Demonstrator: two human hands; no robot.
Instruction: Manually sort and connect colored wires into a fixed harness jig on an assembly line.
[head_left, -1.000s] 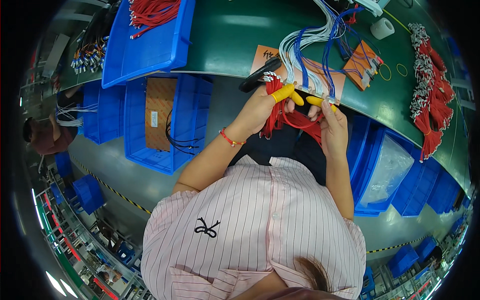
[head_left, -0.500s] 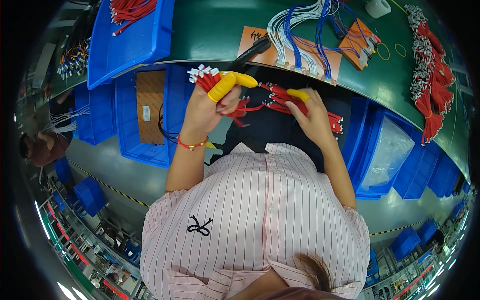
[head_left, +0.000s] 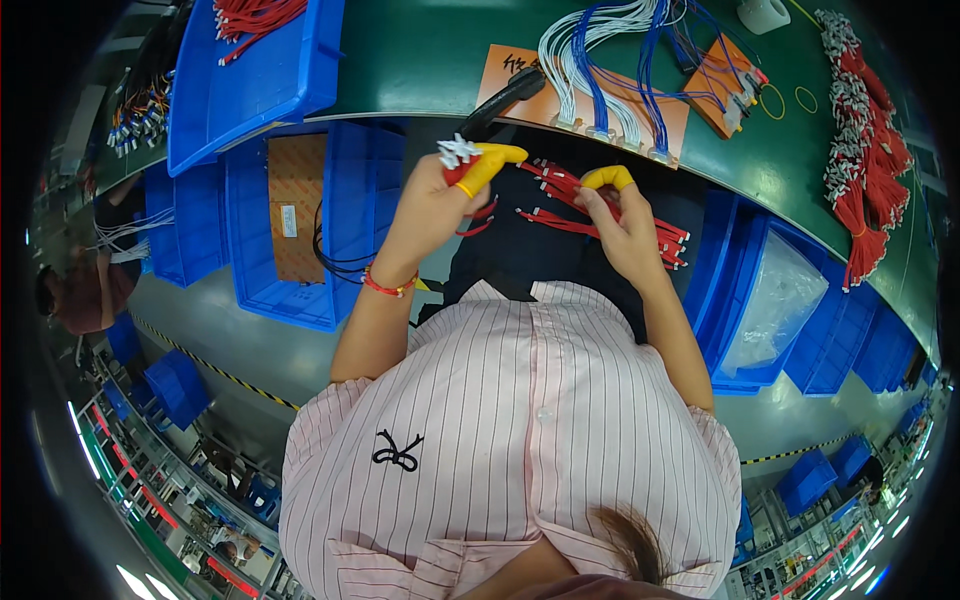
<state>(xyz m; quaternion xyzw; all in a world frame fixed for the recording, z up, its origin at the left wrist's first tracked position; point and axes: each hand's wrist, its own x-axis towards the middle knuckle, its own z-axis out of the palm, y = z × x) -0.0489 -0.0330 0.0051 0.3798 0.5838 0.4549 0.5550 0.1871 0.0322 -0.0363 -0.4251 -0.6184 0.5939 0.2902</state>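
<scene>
My left hand is closed around a bundle of red wires, their white connectors poking out above the fist. Yellow finger cots cover its thumb and index finger, which point right. Over my dark-trousered lap lie more red wires with small white ends. My right hand, with one yellow finger cot, is closed at the upper strands of these wires, its fingertips pinched together on them. Some strands run beneath its palm and emerge on the right.
Ahead is the green bench with a blue tray, an orange board, white and blue cables, and a red wire pile. A black handle-like object overhangs the edge. Blue bins stand below.
My left hand has moved up and right with its bundle, away from the strands on my lap. The fingers of my right hand have curled in from lying flatter over the wires.
</scene>
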